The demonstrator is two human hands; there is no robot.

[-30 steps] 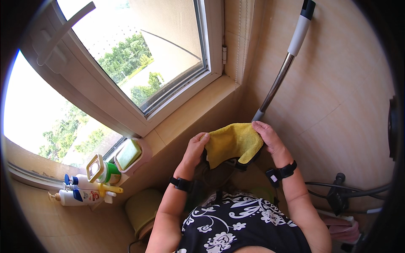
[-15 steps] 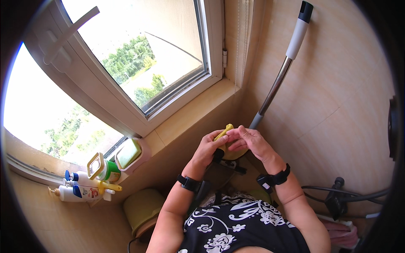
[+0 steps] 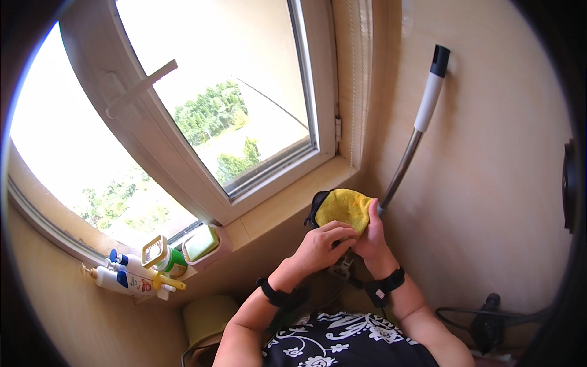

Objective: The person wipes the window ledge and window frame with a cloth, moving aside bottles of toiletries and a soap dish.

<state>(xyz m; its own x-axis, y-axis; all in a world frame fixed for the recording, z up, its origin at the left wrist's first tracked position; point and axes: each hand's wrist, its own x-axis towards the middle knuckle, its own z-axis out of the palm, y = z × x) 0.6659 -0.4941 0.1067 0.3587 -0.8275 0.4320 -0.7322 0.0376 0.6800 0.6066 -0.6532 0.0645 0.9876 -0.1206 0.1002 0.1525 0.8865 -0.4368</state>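
The cloth (image 3: pixel 342 207), right of frame centre, lies roughly sideways; the right hand (image 3: pixel 370 237) grips its right end, the left hand (image 3: pixel 325 246) curls at its lower edge, grip unclear.

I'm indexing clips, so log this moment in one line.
left hand: at yellow cloth's lower edge | right hand: holding yellow cloth | nearby: slanted pole

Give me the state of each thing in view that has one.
Yellow cloth: curved, held in right hand, left hand touching it
Pole: standing by the wall
Green sponge: resting in pink holder
Pump bottle: upright
Bead chain: hanging
Window: whether latched, unclear
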